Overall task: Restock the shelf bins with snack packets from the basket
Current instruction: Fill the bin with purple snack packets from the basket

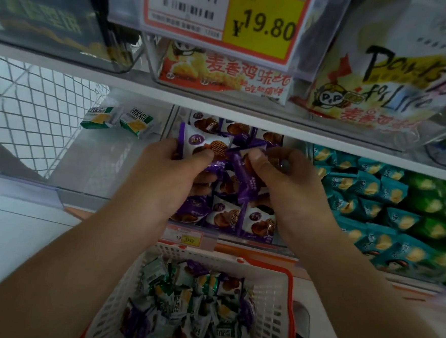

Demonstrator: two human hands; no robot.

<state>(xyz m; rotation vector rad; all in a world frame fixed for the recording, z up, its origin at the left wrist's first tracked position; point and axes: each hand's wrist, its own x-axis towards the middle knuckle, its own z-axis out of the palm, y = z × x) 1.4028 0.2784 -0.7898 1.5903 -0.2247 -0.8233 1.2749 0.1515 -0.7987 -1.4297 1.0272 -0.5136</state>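
My left hand grips a purple-and-white snack packet above the middle shelf bin, which holds several packets of the same purple kind. My right hand pinches another purple packet right beside it, over the same bin. Below my arms stands the white basket with a red rim, filled with several mixed green and purple packets.
The left bin holds two green packets at its back. The bin on the right is full of teal packets and green ones. An upper shelf with large bags and a 19.80 price tag overhangs the bins.
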